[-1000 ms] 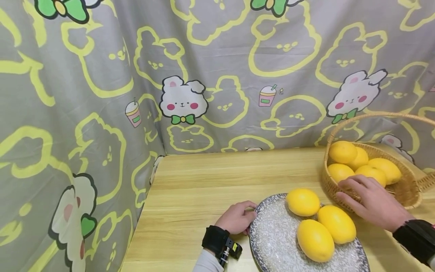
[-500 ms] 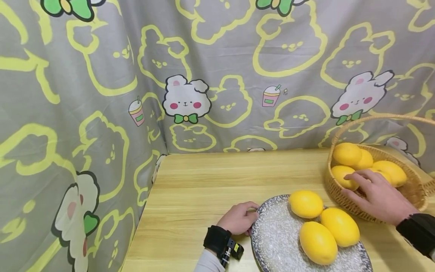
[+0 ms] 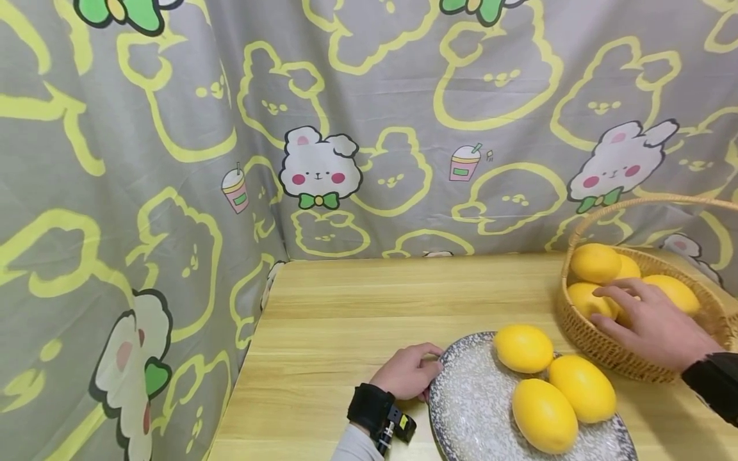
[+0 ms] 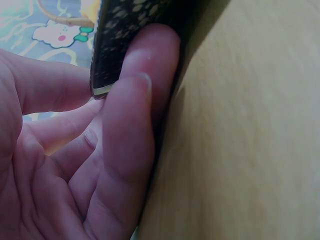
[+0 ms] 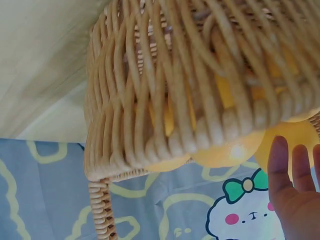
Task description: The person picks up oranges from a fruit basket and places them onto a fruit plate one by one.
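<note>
Right hand (image 3: 651,323) has moved into basket (image 3: 605,349) on wooden table (image 3: 346,307).

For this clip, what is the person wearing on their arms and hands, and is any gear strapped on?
Both hands are bare, no gloves or rings visible. The left hand has a wide black wrist strap carrying a small black device with a yellow label; below it shows a light grey sleeve. The right hand ends at a black cuff or strap on the wrist.
</note>
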A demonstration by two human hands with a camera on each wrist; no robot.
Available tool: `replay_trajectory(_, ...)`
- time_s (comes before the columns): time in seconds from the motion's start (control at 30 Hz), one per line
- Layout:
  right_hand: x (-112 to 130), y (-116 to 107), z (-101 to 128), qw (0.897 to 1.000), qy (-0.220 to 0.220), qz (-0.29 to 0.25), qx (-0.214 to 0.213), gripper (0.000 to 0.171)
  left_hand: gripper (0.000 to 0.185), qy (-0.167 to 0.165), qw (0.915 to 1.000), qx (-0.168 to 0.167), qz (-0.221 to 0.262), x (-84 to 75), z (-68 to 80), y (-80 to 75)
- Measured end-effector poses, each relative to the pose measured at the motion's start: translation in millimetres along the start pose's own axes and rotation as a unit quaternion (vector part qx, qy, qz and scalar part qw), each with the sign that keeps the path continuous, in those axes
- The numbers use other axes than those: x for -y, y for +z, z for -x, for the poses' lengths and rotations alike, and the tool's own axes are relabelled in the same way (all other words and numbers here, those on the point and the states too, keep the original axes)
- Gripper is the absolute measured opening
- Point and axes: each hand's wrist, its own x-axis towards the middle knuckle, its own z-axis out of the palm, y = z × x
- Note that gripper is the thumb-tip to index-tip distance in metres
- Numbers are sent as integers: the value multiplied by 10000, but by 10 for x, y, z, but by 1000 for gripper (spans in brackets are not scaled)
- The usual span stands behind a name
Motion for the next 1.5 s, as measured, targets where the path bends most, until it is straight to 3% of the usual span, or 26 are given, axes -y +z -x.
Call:
replay_trajectory(0.33,-153,-4,-81,9987,349,301,238,53,36,-1,10000,-31,-34,19,1,15)
replay_trajectory(0.83,-443,29,-196,9982,154,536,-234,63,34,17,10000,-84,-33,-1,-6,6)
replay_trajectory(1.03,-564,15,-218,9978,454,426,-240,71,35,-55,10000,-33,-59,5,-6,14)
replay_trajectory(1.2,-589,31,-241,9971,596,355,-325,72,35,-67,10000,-28,-41,4,-6,12)
replay_trajectory(1.5,-524,33,-354,9975,402,320,-492,75,35,-93,9999,-52,-47,3,-10,5)
